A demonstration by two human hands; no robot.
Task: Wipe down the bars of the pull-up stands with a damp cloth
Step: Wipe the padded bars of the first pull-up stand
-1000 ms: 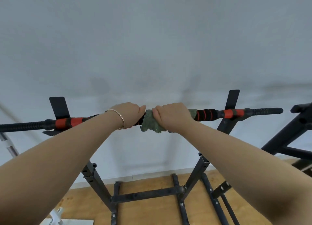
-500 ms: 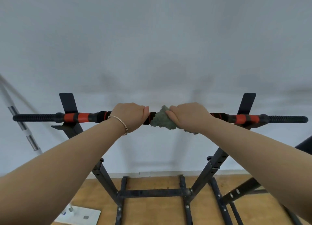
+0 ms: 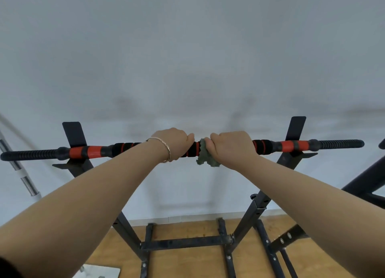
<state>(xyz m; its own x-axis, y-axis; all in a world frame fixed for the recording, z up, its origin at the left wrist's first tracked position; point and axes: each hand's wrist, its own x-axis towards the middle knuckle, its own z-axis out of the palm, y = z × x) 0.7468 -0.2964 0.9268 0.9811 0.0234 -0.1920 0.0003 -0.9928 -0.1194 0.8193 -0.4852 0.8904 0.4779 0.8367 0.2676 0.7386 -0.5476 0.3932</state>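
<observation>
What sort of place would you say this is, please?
Probably a gym or home workout room: a black pull-up stand with a red-and-black padded bar, a second dark frame at the right, and what looks like a steel barbell leaning at the left.

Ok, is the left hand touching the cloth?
Apart: the head view shows a striped stretch of bar between the left hand and the cloth.

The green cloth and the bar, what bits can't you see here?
Head view: most of the green cloth hides under the right hand.
Head view: the bar is partly covered by the left hand and cloth.
Head view: another black frame is cut off by the right edge.
Cloth's dampness: cannot tell.
</observation>
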